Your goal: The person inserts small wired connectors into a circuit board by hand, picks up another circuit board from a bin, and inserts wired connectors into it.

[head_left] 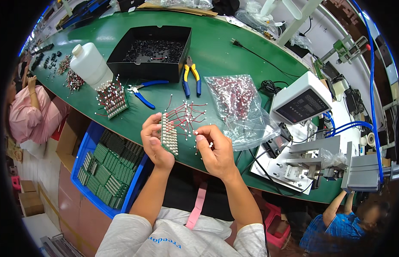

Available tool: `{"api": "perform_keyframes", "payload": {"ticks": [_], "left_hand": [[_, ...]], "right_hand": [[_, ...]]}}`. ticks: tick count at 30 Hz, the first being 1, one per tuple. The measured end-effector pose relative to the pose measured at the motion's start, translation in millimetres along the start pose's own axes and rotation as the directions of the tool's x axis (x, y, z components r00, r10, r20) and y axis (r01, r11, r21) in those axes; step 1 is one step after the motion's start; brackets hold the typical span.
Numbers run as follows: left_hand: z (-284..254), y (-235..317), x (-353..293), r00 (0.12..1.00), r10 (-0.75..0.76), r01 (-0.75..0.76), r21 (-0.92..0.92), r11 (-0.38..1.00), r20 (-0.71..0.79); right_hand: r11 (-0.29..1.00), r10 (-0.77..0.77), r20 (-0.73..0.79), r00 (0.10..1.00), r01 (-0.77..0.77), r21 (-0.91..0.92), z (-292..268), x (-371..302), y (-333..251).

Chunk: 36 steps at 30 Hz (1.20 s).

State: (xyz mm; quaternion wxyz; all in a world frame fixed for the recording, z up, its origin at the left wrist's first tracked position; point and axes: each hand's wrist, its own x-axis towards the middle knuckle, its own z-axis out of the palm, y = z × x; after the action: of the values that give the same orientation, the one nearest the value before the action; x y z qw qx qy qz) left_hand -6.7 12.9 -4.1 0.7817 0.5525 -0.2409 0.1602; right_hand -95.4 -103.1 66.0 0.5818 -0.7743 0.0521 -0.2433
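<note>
My left hand (156, 147) grips a green circuit board panel (169, 138) by its edge, tilted up above the table. Rows of white connectors cover the panel, and red wires with white ends (187, 115) fan out from its far part. Close by on the right, my right hand (217, 155) is pinched on a small white wire connector (196, 133). More white-ended wires show under its curled fingers, partly hidden. Farther left, a second wired board panel (116, 105) stands on the table. A clear bag of red wires (236, 96) lies beyond my right hand.
Blue-handled cutters (144, 93) and yellow-blue pliers (191, 78) lie before a black box (118, 55) of small dark parts. A white bottle (91, 66) is at left, a blue crate of boards (86, 188) below. A machine (302, 98) occupies the right; co-workers sit either side.
</note>
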Motion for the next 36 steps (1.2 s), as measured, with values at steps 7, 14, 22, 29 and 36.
{"api": "perform_keyframes", "payload": {"ticks": [7,14,22,29,36], "left_hand": [[-0.2,-1.1,0.0,0.998,0.045,-0.048,0.061,0.997,0.040],[0.1,-0.4,0.0,0.997,0.053,-0.056,0.057,0.997,0.055],[2.6,3.3,0.3,0.998,0.043,-0.046,0.044,0.998,0.050],[3.3,5.3,-1.0,0.997,0.040,-0.040,-0.004,0.999,0.066],[3.0,6.0,-0.6,0.996,0.045,-0.053,0.111,0.992,0.074]], "right_hand": [[0.996,0.084,-0.032,0.996,-0.083,0.025,0.0,-1.9,1.3],[0.997,0.066,-0.060,0.996,-0.068,-0.030,-0.5,-1.8,3.4],[1.000,-0.005,-0.148,0.989,0.002,-0.016,2.8,-12.2,-5.8],[0.979,-0.197,-0.082,0.977,0.191,-0.073,33.6,-14.9,-15.5],[0.978,-0.175,-0.126,0.976,0.158,-0.136,44.3,-4.8,-4.5]]}}
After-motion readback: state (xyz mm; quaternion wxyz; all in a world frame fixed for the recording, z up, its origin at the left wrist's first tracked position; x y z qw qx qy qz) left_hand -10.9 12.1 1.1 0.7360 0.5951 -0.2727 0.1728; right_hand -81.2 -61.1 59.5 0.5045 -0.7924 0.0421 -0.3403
